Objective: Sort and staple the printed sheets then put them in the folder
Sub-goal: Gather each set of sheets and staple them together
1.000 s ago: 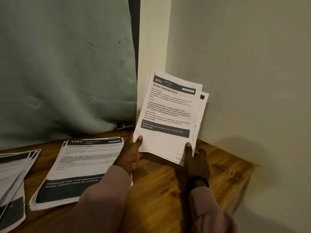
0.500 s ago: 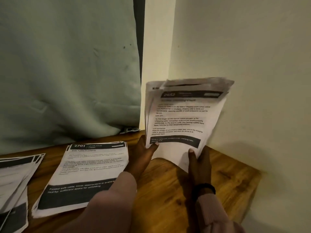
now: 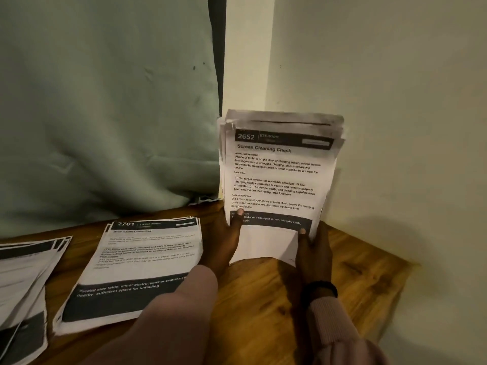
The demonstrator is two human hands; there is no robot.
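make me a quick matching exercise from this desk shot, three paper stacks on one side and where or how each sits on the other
Things:
1. 2652 stack
2. 2701 stack
3. fanned stack

States:
a. lying flat, middle of the wooden desk
b. held upright on its lower edge by the left hand and right hand
c. spread loosely at the desk's left edge, partly cut off by the frame

Pairs: 1-b, 2-a, 3-c

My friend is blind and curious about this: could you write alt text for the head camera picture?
Two hands, left hand and right hand, hold a stack of printed sheets upright on its lower edge on a wooden table; the top page reads "2652 Screen Cleaning Check". To the left a second stack headed "2701" lies flat, with a fanned pile at the frame's edge.
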